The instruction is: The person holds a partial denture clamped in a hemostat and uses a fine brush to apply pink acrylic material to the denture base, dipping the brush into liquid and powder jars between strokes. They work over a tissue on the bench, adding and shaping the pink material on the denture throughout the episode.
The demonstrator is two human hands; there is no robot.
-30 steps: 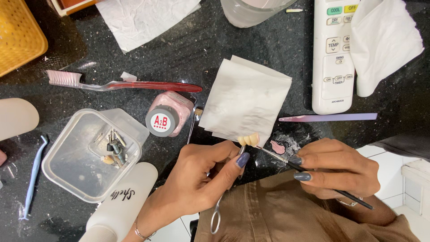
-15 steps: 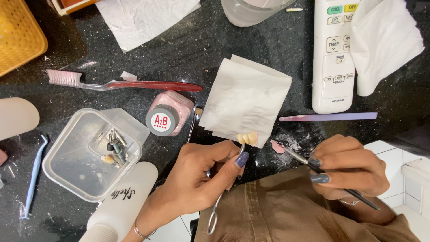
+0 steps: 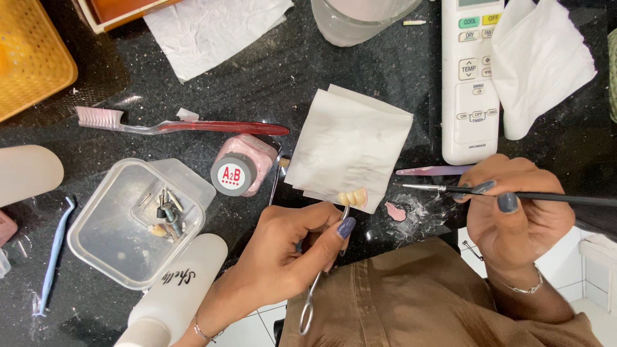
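At the near edge of the black stone counter point(image 3: 160, 83), above a brown-clothed lap, metal forceps point(image 3: 315, 292) are gripped in the left hand point(image 3: 289, 257), the fingers closed round the handles and the thumb pressed over them. A short row of pale artificial teeth on a pink base point(image 3: 353, 197) is clamped at the forceps tip, held just over the lower edge of a folded white tissue point(image 3: 350, 144). To the right, a thin black-handled brush point(image 3: 514, 195) is pinched between the thumb and fingers of the right hand point(image 3: 514, 218), its metal tip pointed left, apart from the teeth. A small pink blob point(image 3: 396, 211) is seen on the counter between the two hands, amid white powder smears.

Left of the left hand, a white squeeze bottle point(image 3: 173, 295) is laid beside a clear plastic box point(image 3: 103, 238) in which small metal burs are kept. A pink jar with a grey lid point(image 3: 239, 168) is placed just behind the box, and a red-handled toothbrush point(image 3: 180, 126) lies beyond it. A purple stick point(image 3: 427, 171) is partly hidden by the right hand. Farther back, a white remote control point(image 3: 472, 83), crumpled tissues point(image 3: 540, 61), a yellow basket point(image 3: 29, 58) and a clear cup point(image 3: 360, 19) are set out.
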